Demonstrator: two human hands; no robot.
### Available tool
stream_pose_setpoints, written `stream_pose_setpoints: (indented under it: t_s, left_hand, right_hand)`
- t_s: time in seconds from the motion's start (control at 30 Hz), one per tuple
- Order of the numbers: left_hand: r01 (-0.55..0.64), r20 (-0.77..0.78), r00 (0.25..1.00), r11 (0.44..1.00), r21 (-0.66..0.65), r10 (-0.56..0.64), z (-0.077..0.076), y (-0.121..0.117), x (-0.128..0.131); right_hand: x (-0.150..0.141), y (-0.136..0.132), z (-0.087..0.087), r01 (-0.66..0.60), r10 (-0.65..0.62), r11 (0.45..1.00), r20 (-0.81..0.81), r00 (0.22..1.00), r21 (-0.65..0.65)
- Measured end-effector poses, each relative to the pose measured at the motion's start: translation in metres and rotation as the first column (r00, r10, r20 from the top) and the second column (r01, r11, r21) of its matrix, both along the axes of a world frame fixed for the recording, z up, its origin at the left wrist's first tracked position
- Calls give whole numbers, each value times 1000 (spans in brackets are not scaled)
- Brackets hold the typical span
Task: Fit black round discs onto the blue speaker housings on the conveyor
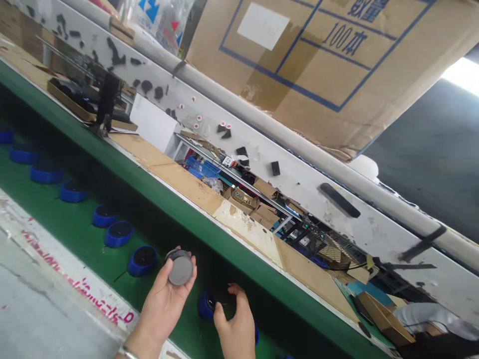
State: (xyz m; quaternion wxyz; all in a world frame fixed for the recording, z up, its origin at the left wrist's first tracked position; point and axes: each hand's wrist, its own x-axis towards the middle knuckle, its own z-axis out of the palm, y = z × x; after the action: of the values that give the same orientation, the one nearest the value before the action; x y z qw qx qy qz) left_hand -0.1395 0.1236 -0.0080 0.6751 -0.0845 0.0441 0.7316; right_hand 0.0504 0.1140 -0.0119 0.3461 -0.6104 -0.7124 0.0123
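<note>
My left hand (168, 294) holds a small stack of round grey discs (180, 270), gripped by the edges between thumb and fingers, with a flat face toward me. To the right, my right hand (237, 319) is curled over the green belt, thumb and forefinger bent around a dark patch. Whether that patch is a held part is unclear. Beside its thumb lies a round blue housing (205, 305) with a dark inside, partly covered by the hand. Another blue piece (256, 333) peeks out behind the right hand.
Several blue housings with black tops (119, 233) line the green conveyor belt (90, 252) to the left. A white ledge with pink writing (82, 284) borders the near side. Across the belt run cardboard strips (172, 177); a large carton (299, 60) sits above. A person's sleeve (430, 316) shows at lower right.
</note>
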Motion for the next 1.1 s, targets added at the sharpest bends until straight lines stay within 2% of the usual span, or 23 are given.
stream_pose_setpoints:
  t_s: [0.2, 0.37, 0.57, 0.77, 1.0, 1.1]
  left_hand:
    - [18, 5, 1000, 1000, 3, -18, -1, 0, 4]
    - [20, 18, 1000, 1000, -3, -19, -1, 0, 4]
    - [13, 6, 1000, 999, -32, -12, 2, -1, 5]
    - [-2, -9, 1000, 999, -41, 1, 4, -1, 5]
    - [10, -10, 1000, 1000, -23, -10, 0, -2, 6]
    - [17, -11, 1000, 1000, -22, -17, -2, -2, 5]
  right_hand:
    - [-7, -3, -14, 9, -29, 998, 349, 937, 60]
    - [-7, -1, -20, -25, 2, 999, 477, 879, 43]
    - [-14, -2, -20, -26, 38, 999, 473, 880, -31]
    - [-30, -7, -24, 29, -32, 999, 391, 920, 14]
    - [-32, -1, -16, -50, 74, 996, 385, 920, -71]
    - [-36, 0, -13, -45, 73, 996, 372, 925, -82]
